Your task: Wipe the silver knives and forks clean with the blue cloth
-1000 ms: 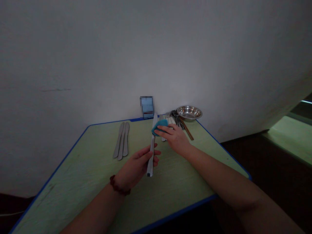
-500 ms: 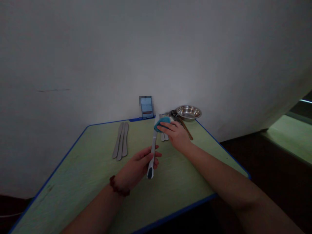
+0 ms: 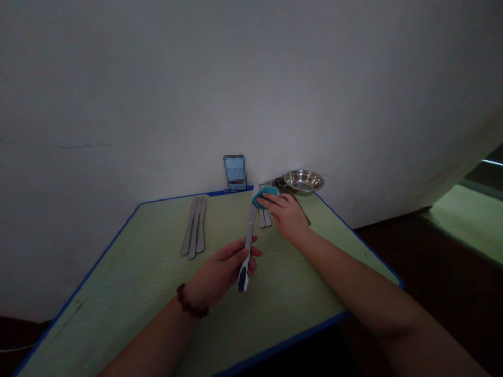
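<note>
My left hand (image 3: pixel 231 259) is closed around the handle of a knife (image 3: pixel 249 238), whose silver blade points away from me. The dark inset at the handle's end sticks out below the fingers. In my right hand (image 3: pixel 288 214) is a blue cloth or sponge (image 3: pixel 264 198), pressed against the blade near its tip; which of the two it is I cannot tell. The fingers lie over the blue piece, and the thumb is hidden. Left of the hands, three table knives (image 3: pixel 193 228) lie side by side with their blades pointing to the wall.
A steel bowl (image 3: pixel 304 181) stands at the table's far right corner. Forks and other cutlery (image 3: pixel 270 184) lie beside it, partly behind my right hand. A blurred screen device (image 3: pixel 235 173) leans on the wall at the back. Blue edging (image 3: pixel 113 238) borders the green table.
My right hand and the blue piece have shifted slightly right and up toward the blade's tip. The knife has tilted a little to the right in my left hand.
</note>
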{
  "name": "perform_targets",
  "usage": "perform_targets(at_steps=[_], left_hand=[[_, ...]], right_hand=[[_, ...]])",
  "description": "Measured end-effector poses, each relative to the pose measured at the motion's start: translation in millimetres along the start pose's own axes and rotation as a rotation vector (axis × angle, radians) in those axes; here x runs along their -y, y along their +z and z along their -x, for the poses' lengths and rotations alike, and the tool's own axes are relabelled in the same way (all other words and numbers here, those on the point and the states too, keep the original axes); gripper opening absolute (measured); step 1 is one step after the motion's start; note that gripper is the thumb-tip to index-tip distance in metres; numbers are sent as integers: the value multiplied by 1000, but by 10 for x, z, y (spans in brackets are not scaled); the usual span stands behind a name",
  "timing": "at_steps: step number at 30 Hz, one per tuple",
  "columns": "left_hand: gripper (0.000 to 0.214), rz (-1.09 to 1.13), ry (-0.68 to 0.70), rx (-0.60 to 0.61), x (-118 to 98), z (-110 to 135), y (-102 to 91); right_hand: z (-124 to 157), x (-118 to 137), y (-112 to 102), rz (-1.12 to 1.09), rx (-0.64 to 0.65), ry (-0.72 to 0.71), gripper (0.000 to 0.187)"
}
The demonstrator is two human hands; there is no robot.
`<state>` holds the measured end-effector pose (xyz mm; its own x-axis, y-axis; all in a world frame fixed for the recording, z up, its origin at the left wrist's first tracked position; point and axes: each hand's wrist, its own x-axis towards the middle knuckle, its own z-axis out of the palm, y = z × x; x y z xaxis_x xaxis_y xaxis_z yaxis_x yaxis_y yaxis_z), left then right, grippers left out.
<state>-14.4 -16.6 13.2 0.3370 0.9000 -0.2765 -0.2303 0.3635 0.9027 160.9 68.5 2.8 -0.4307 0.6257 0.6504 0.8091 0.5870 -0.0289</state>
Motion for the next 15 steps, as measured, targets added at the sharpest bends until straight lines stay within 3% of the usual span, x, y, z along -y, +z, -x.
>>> perform_targets(at_steps=[15], left_hand=[[32,-101,4,-3,24,-8,3]], right_hand=[[0,-24,2,-7,-12,61,45]])
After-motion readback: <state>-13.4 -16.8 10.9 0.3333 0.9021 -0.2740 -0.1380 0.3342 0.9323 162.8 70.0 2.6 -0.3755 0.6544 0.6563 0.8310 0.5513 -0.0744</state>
